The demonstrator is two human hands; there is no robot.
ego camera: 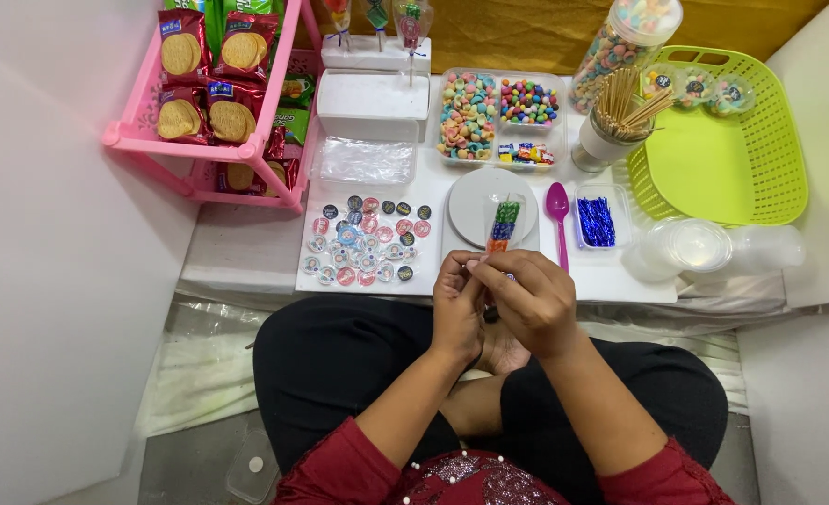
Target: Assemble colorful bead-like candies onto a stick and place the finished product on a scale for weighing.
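My left hand [458,304] and my right hand [529,301] meet above my lap at the near edge of a low white table [246,252]. Together they pinch the near end of a narrow clear packet of coloured candies [503,224], stacked green, blue, then orange. The packet's far end lies over a round white lid [475,196]. A purple plastic spoon [558,213] lies just right of it. A small clear tray of shiny blue twist ties [598,221] sits beside the spoon.
Several round stickers [366,241] are spread at left. Behind are a divided tray of candies [498,117], a white box [373,105], a cup of wooden skewers [615,122], a tall candy jar [620,42], a green basket [728,150], clear cups [704,248], and a pink biscuit rack [213,93].
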